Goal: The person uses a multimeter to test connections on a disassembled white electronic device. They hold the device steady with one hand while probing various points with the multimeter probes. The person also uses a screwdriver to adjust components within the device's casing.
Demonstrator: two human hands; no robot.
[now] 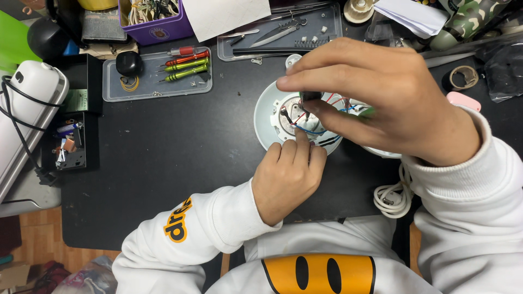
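A round white appliance base [265, 111] lies open on the black table, with red, blue and black wires [305, 129] showing inside. My right hand [381, 100] hovers over it, fingers pinched on a small screwdriver [309, 99] with a dark top and green handle, its tip pointing down into the base. My left hand [289, 177] rests at the base's near rim, index finger stretched onto the wires. Much of the base is hidden under my right hand.
A clear tray [158, 90] with red and green screwdrivers [185, 65] sits at the left back. A grey tray [332, 27] holds tweezers and scissors. A coiled white cord [392, 198] lies at right. A white device [27, 103] and a small black part box [71, 147] are at far left.
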